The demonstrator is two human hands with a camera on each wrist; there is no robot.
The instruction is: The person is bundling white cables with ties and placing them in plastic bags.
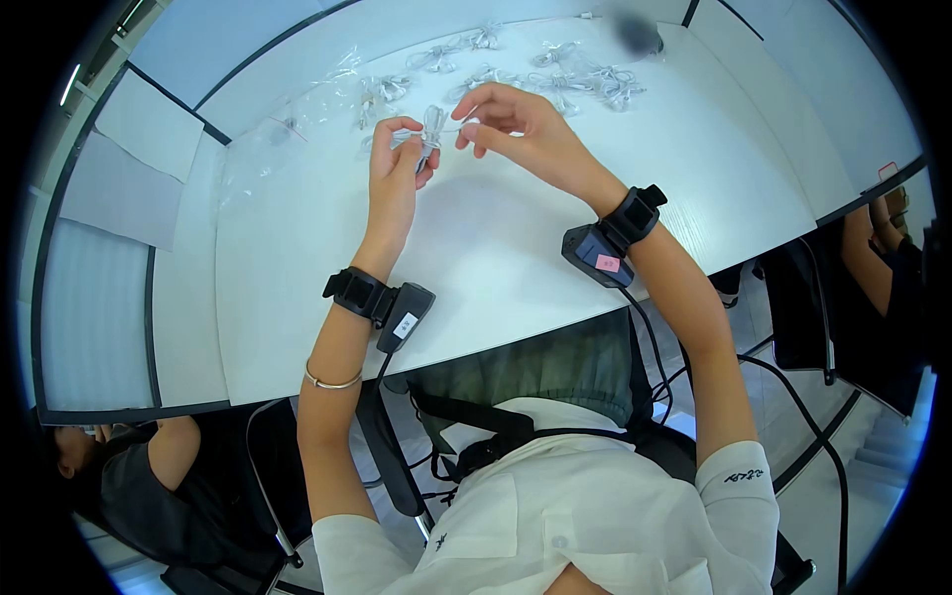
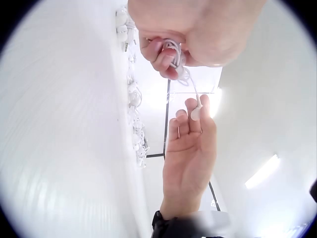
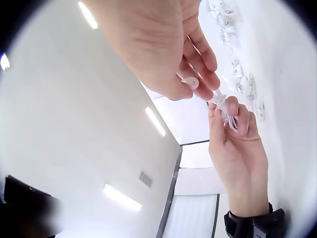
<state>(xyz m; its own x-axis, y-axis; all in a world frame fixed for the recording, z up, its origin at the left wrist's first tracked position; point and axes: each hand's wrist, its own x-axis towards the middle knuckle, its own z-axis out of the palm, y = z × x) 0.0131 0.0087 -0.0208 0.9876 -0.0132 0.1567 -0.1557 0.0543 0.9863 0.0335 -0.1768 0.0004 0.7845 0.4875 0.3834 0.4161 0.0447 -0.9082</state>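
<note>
My left hand [image 1: 397, 164] grips a coiled bundle of white wired earphones [image 1: 433, 121] above the table, its fingers curled round the coil. To its right, my right hand [image 1: 531, 137] pinches a small round white earbud [image 3: 190, 83] between thumb and finger. A short length of thin cord [image 2: 194, 85] runs from the bundle to that earbud in the left wrist view. The right hand's other fingers are spread and loosely bent. Part of the coil is hidden in the left palm.
Several similar white cord bundles [image 1: 605, 87] lie along the back of the white table [image 1: 516, 248]. Crumpled clear plastic [image 1: 283, 129] is at the left. A dark blurred round object [image 1: 640, 38] stands at the back right, by the low partition [image 1: 793, 99].
</note>
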